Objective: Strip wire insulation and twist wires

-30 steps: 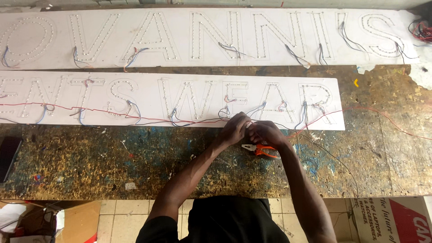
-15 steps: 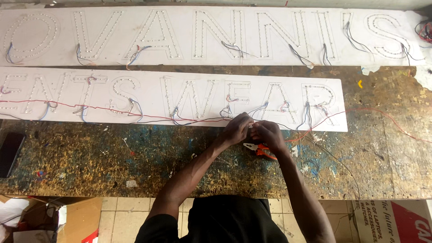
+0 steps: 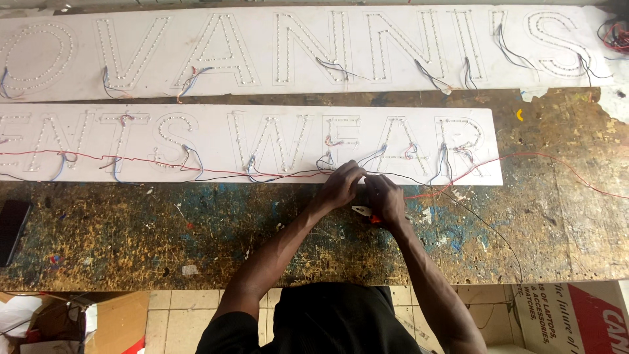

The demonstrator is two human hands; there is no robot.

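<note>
Matt white sign panel (image 3: 249, 141) (paint-flecked wooden workbench (image 3: 196, 236))

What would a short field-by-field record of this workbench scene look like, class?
Surface: paint-spattered wooden workbench
Left hand: pinching thin wires at the edge of the lower sign panel
Right hand: close beside the left, fingers on the same wires, above an orange-handled tool
Wires: red wire runs along the lower panel
Behind: upper sign panel
</note>
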